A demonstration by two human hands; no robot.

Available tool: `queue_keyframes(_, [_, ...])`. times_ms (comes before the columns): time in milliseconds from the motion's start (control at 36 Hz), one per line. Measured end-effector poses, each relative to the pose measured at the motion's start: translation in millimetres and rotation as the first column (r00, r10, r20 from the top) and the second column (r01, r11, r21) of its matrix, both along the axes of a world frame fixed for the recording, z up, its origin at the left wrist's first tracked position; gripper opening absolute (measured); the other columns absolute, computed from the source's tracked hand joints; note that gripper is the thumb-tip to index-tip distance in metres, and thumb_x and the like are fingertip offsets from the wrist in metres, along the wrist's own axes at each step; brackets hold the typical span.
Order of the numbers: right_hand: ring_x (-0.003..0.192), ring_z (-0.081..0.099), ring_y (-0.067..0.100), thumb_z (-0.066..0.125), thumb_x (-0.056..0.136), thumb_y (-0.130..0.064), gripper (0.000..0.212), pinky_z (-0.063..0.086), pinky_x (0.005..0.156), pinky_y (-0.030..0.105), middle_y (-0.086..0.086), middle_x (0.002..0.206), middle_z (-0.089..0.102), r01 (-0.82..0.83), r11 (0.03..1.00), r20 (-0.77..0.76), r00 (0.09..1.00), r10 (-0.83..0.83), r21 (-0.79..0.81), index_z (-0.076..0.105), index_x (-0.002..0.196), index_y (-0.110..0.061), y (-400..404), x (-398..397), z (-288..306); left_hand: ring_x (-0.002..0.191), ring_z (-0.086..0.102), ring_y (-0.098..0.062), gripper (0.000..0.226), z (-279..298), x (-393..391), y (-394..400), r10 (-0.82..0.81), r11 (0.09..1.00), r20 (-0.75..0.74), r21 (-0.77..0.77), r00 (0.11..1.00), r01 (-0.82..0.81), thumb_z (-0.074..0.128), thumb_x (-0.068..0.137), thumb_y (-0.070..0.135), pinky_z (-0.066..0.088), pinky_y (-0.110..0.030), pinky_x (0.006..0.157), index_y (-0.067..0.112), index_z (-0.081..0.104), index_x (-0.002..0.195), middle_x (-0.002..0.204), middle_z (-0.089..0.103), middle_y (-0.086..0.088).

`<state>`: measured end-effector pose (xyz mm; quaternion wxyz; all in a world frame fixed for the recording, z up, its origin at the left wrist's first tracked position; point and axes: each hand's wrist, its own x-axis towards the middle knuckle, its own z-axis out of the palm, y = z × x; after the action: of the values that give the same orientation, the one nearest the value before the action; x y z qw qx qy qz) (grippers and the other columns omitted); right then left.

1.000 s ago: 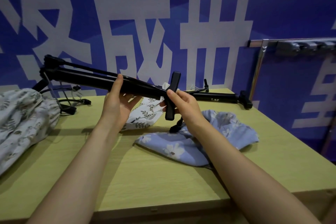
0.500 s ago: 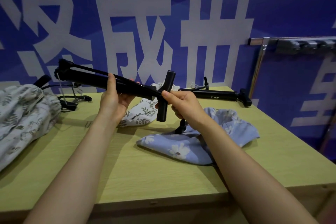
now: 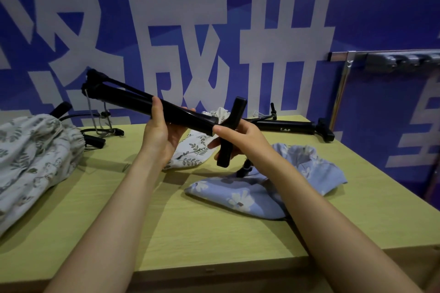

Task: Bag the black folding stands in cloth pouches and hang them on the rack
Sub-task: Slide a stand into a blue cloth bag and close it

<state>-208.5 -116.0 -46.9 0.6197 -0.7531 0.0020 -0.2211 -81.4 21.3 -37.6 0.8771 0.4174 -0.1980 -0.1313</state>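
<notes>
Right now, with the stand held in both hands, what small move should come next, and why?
Probably fold the crossbar, gripped by the right hand, flat against the stand held by the left hand; it juts sideways, and the blue pouch lies just below.

The place looked like a staged work or display area rather than a home. A blue printed backdrop (image 3: 357, 7) with huge white characters filled the wall behind a plain pale wooden surface (image 3: 214, 233). A metal rack (image 3: 390, 60) with hooks stood at the right against that backdrop.
</notes>
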Motion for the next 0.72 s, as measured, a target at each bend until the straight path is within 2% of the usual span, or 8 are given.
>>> queue_keyframes(56, [0.067, 0.070, 0.025, 0.062, 0.093, -0.031, 0.016, 0.050, 0.061, 0.035, 0.010, 0.081, 0.074, 0.039, 0.999, 0.034, 0.999, -0.039, -0.010, 0.059, 0.100, -0.018, 1, 1, 0, 0.091, 0.072, -0.021, 0.045, -1, 2, -1, 0.039, 0.998, 0.020, 0.043, 0.999, -0.040, 0.043, 0.096, 0.050, 0.058, -0.031, 0.078, 0.009, 0.053, 0.109, 0.089, 0.072, -0.007])
queue_keyframes(111, [0.063, 0.065, 0.022, 0.061, 0.094, -0.029, 0.013, 0.047, 0.056, 0.031, 0.008, 0.074, 0.070, 0.087, 0.996, 0.114, 0.989, -0.090, 0.027, 0.058, 0.096, -0.016, 4, 2, 0, 0.095, 0.071, -0.020, 0.046, -2, 4, -2, 0.068, 0.989, 0.085, 0.128, 0.994, -0.079, 0.039, 0.096, 0.054, 0.057, -0.033, 0.080, 0.012, 0.056, 0.106, 0.092, 0.073, -0.006])
queue_keyframes(194, [0.055, 0.059, 0.019, 0.061, 0.094, -0.019, 0.008, 0.049, 0.055, 0.024, 0.006, 0.068, 0.062, 0.105, 0.972, 0.258, 0.953, -0.159, 0.210, 0.056, 0.092, -0.012, 9, 2, 5, 0.095, 0.069, -0.019, 0.057, -3, 3, -5, 0.051, 0.967, 0.181, 0.235, 0.982, -0.093, 0.030, 0.095, 0.061, 0.055, -0.033, 0.076, 0.015, 0.062, 0.103, 0.099, 0.073, -0.007])
queue_keyframes(278, [0.054, 0.062, 0.019, 0.059, 0.094, -0.017, 0.008, 0.042, 0.049, 0.016, 0.001, 0.063, 0.062, 0.121, 0.922, 0.316, 0.916, -0.246, 0.368, 0.056, 0.088, -0.013, 6, 5, 13, 0.083, 0.069, -0.017, 0.062, -3, 1, -9, 0.021, 0.970, 0.189, 0.233, 0.982, -0.066, 0.026, 0.095, 0.062, 0.055, -0.031, 0.068, 0.013, 0.065, 0.100, 0.088, 0.072, -0.005])
queue_keyframes(417, [0.050, 0.054, 0.015, 0.059, 0.095, -0.019, 0.002, 0.045, 0.059, 0.026, -0.002, 0.061, 0.058, 0.114, 0.878, 0.358, 0.883, -0.304, 0.465, 0.060, 0.094, -0.019, 6, 5, 36, 0.073, 0.068, -0.016, 0.058, -4, 0, -12, 0.000, 0.970, 0.201, 0.237, 0.980, -0.048, 0.023, 0.098, 0.057, 0.056, -0.027, 0.060, 0.014, 0.063, 0.100, 0.082, 0.069, -0.003])
queue_keyframes(556, [0.046, 0.038, 0.011, 0.061, 0.093, -0.025, 0.019, 0.034, 0.044, 0.021, -0.001, 0.056, 0.045, 0.189, 0.803, 0.262, 0.882, -0.391, 0.565, 0.055, 0.084, -0.009, -3, -2, 57, 0.062, 0.063, -0.017, 0.054, -11, 4, -15, 0.023, 0.947, 0.208, 0.309, 0.978, -0.088, 0.025, 0.102, 0.048, 0.052, -0.024, 0.052, 0.011, 0.062, 0.093, 0.079, 0.066, -0.008])
queue_keyframes(722, [0.044, 0.039, 0.010, 0.063, 0.091, -0.027, 0.019, 0.031, 0.045, 0.023, -0.003, 0.051, 0.047, 0.265, 0.673, 0.188, 0.833, -0.521, 0.690, 0.057, 0.078, -0.014, -24, -41, 80, 0.068, 0.059, -0.022, 0.037, -29, -17, -22, -0.042, 0.868, 0.350, 0.476, 0.936, -0.139, 0.037, 0.104, 0.033, 0.049, -0.032, 0.063, 0.012, 0.063, 0.090, 0.077, 0.065, -0.009])
